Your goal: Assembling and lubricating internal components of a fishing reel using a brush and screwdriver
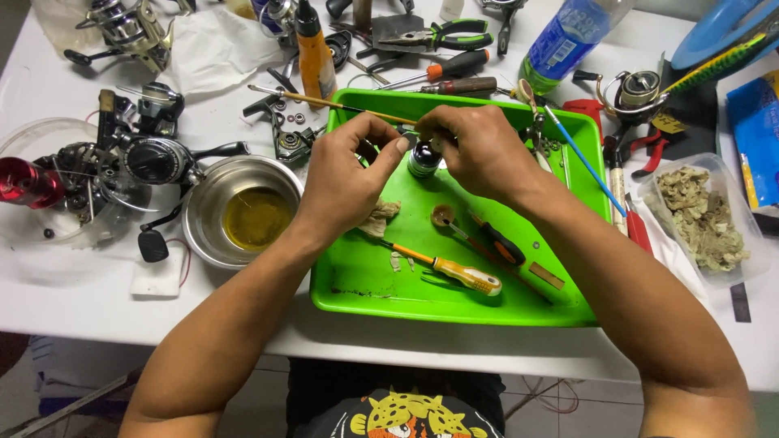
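Grip: both hands meet over the green tray [357,296]; the right hand [479,150] pinches a small dark round part [423,158] at its top, while the left hand [349,174] has thumb and forefinger closed on something too small to make out.
Part: held just above the tray's far half, probably so loose bits drop inside the rim.
Tray contents: a yellow-handled screwdriver [454,272] and a black-and-red one [495,239] lie near the tray's front, within easy reach.
Steel bowl [243,212]: just left of the tray, holding yellowish liquid.
Fishing reel [142,158]: further left of the tray, partly taken apart.
Bottle [315,53]: orange, black cap, upright behind the tray's far left corner.
Blue-labelled bottle [564,40]: lying behind the tray's far right corner.
Clear tub [706,215]: right of the tray, filled with beige scraps.
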